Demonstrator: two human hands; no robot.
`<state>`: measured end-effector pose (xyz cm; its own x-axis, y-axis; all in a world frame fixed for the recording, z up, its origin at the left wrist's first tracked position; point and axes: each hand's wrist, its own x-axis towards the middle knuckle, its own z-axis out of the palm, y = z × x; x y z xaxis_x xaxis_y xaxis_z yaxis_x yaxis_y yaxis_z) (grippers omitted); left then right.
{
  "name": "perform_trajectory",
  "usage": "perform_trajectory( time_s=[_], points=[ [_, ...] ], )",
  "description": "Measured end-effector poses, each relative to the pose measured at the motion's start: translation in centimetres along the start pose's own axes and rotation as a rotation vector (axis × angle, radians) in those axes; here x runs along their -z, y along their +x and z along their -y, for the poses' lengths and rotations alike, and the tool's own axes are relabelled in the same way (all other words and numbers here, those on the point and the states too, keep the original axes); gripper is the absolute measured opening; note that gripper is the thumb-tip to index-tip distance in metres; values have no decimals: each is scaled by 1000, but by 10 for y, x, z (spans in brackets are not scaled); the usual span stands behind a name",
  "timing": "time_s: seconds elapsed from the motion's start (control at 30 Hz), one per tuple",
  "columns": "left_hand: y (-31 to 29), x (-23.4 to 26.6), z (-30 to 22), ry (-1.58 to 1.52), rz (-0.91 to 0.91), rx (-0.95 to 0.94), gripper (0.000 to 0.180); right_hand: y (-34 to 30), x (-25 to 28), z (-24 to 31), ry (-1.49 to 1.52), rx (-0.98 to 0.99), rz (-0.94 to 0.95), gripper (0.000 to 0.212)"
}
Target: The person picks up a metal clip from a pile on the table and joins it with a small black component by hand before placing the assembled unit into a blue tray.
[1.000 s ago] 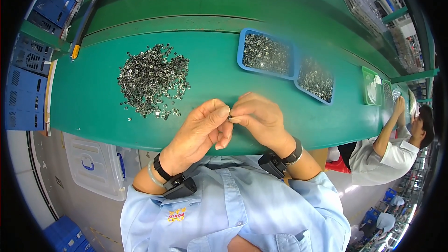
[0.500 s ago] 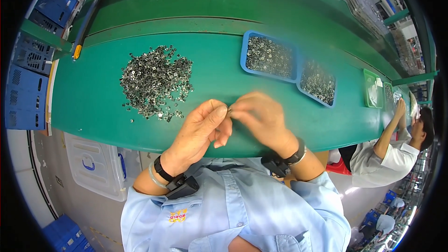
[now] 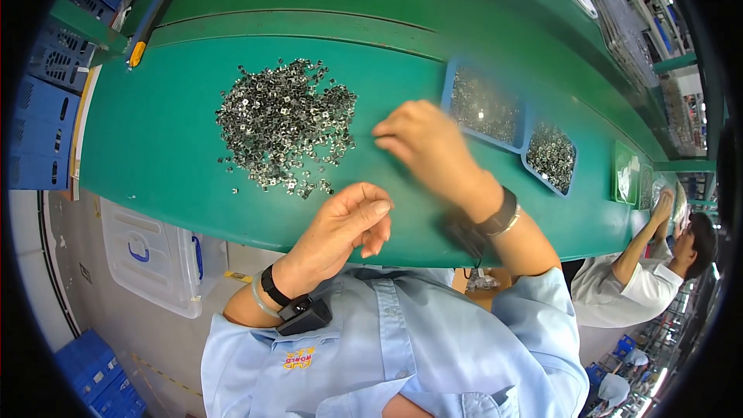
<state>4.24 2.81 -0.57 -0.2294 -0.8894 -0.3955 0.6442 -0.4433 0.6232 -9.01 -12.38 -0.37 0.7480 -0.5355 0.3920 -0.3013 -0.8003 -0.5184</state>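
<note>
A loose heap of small square metal pieces (image 3: 282,124) lies on the green table to the left of centre. My left hand (image 3: 344,224) is just in front of the heap's near right edge, fingers curled and thumb laid against the index finger; anything in that pinch is hidden. Farther out, my right hand (image 3: 426,147) hovers over bare tabletop between the heap and the trays, thumb and fingers pinched together and slightly smeared by motion. Whether it holds a piece is too small to tell.
Two blue trays of similar small pieces stand to the right, a larger tray (image 3: 446,93) and a smaller tray (image 3: 573,174). Beyond are a green tray (image 3: 625,174) and a co-worker (image 3: 642,279). A lidded clear box (image 3: 151,259) is on the floor at left.
My hands have parted: the right moved up and away from the left, which stays near the table's front edge. The whole view has shifted a little.
</note>
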Motion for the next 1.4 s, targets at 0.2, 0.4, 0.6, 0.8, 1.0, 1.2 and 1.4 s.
perform_trajectory(
  time_s=[0.2,0.4,0.6,0.8,1.0,1.2,1.4],
  points=[
    [-4,10,-5,-58,-17,-53,13,6,-26,11,-19,20,139,12],
    [-4,5,-14,-45,-116,-121,16,-7,-3,15,319,-97,71,11],
    [9,-16,-13,12,-40,-145,19,-34,24,36,591,-227,6,12],
    [22,-33,-5,-1,-8,-122,19,-58,30,41,379,-208,-180,12],
    [26,-50,-1,29,-29,-130,17,-74,36,36,159,-112,-300,17],
    [29,-55,0,12,5,-129,15,-76,42,34,119,-30,-317,19],
    [32,-49,6,-60,116,-201,13,-79,39,36,198,-2,-387,19]
  ],
)
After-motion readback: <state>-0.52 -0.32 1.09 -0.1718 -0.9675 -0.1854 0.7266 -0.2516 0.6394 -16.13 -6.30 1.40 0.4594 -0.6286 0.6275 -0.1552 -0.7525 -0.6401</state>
